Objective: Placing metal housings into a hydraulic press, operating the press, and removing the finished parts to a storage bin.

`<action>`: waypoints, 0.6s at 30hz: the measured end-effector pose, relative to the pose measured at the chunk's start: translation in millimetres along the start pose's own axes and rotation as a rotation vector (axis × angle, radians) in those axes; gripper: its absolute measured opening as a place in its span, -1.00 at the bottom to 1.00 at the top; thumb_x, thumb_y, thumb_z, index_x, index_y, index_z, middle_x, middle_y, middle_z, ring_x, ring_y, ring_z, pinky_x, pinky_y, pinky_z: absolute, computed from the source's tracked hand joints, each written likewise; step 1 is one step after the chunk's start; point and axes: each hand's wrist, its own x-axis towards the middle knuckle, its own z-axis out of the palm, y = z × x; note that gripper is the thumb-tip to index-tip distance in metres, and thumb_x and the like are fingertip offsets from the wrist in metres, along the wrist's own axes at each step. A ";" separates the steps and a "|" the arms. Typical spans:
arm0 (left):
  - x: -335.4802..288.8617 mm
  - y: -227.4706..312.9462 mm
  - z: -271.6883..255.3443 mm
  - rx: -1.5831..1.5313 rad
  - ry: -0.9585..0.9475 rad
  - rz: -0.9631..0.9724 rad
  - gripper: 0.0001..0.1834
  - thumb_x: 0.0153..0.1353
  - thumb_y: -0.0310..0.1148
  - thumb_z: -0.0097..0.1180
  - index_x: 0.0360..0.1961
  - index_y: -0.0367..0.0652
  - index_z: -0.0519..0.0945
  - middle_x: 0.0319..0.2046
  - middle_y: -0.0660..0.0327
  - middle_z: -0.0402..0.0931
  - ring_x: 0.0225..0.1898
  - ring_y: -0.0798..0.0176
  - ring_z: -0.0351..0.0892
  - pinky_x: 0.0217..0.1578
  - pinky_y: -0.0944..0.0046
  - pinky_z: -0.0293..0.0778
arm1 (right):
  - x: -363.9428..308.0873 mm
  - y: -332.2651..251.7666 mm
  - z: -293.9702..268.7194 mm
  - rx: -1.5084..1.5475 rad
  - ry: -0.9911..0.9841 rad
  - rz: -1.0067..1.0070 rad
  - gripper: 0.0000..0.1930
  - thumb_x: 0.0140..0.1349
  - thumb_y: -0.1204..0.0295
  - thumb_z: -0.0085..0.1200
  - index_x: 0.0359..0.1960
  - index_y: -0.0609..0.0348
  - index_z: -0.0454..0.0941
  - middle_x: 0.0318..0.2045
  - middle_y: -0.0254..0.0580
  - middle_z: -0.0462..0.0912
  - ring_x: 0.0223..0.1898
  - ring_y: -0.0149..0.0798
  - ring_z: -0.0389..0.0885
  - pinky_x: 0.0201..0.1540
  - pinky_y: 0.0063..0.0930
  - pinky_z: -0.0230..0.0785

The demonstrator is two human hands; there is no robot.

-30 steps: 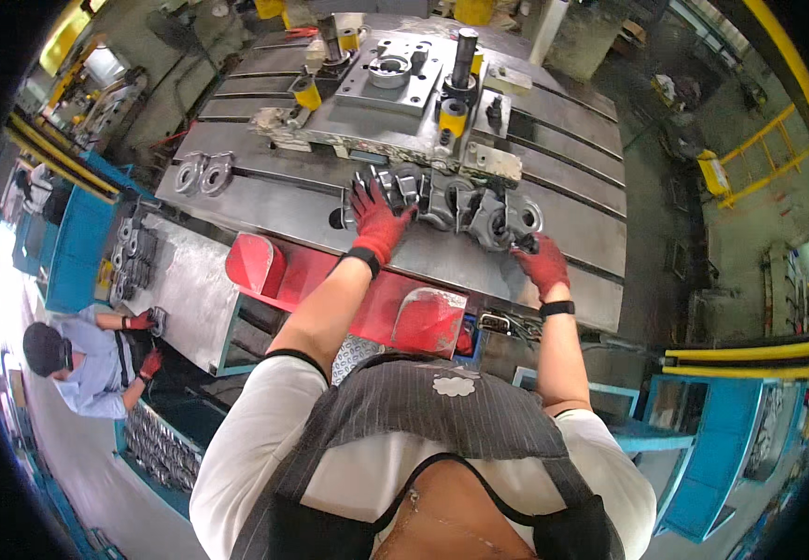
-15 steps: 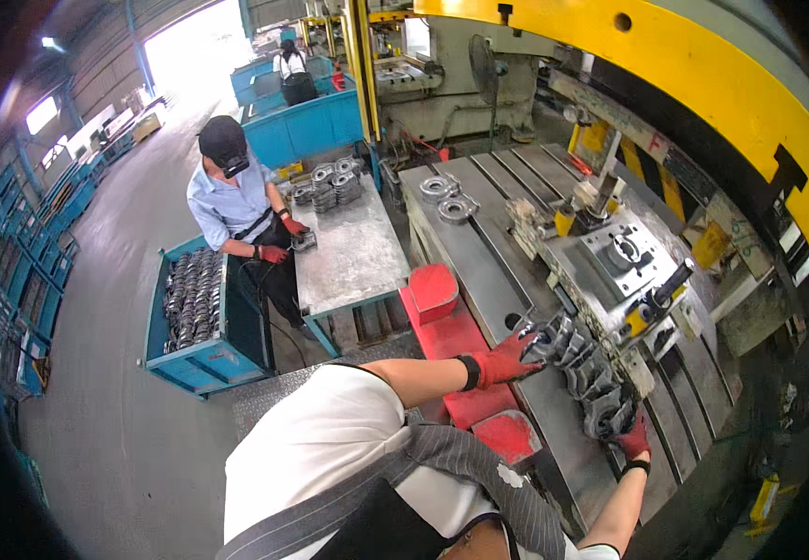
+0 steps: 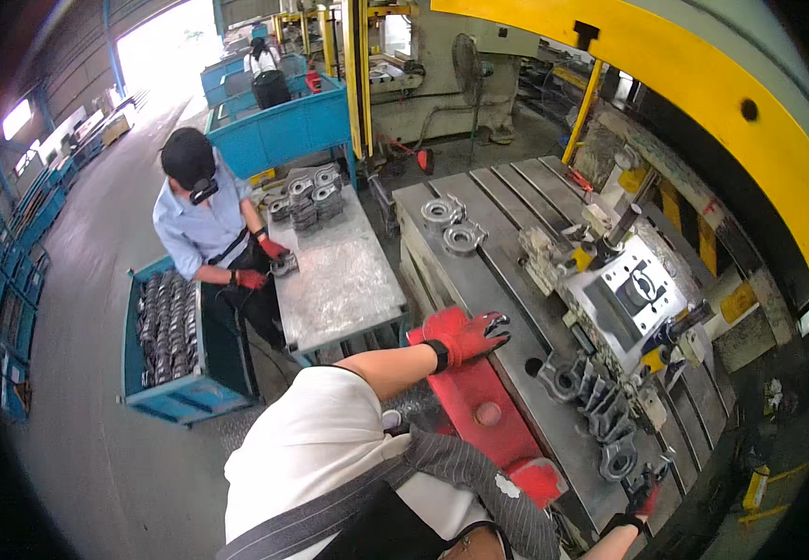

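Observation:
My left hand, in a red glove with dark fingertips, hovers over the red bench beside the press table. Its fingers are spread and nothing is in them. To its right, a row of grey metal castings with round bores leans together on the slotted steel press table. My right hand, also gloved in red and black, lies by the near end of that row, just past the last casting. Its fingers look apart and empty, though they are small and partly dark against the table.
A die block with guide posts sits on the table under a yellow press frame. Two ring-shaped castings lie at the table's far left. A co-worker handles a casting at a metal worktable, beside a blue bin.
Both hands have come off the ends of the casting row: the left moved up and left, the right down toward me. The castings now rest on the table, and my view has shifted slightly.

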 end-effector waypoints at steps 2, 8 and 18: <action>-5.1 39.0 -50.3 0.175 -0.125 -0.159 -0.40 0.10 -0.08 0.10 0.10 -0.16 0.30 0.04 -0.03 0.31 0.10 0.03 0.28 0.08 0.19 0.25 | -20.3 -23.3 13.1 0.189 0.097 0.009 -0.28 -0.11 0.35 0.15 0.14 0.08 0.08 0.07 -0.10 0.22 0.11 -0.12 0.15 0.15 -0.28 0.06; 78.1 -86.9 -16.8 -0.021 -0.055 0.341 -0.41 0.04 -0.09 0.11 0.06 -0.17 0.35 0.03 -0.06 0.32 0.06 -0.09 0.30 0.07 0.14 0.25 | -54.9 -159.2 61.1 0.957 0.041 -0.100 -0.56 0.07 0.32 -0.02 0.01 0.06 0.22 -0.08 -0.20 0.33 -0.03 -0.23 0.27 0.05 -0.37 0.17; 82.1 -87.8 -35.0 0.092 -0.159 0.349 -0.50 -0.03 -0.16 0.17 -0.04 -0.09 0.44 -0.06 0.05 0.40 0.00 -0.03 0.36 0.03 0.11 0.28 | -29.8 -293.3 87.8 1.668 -0.578 -0.072 -0.80 0.30 0.28 -0.22 -0.15 0.00 0.41 -0.31 -0.41 0.48 -0.28 -0.45 0.42 -0.21 -0.56 0.32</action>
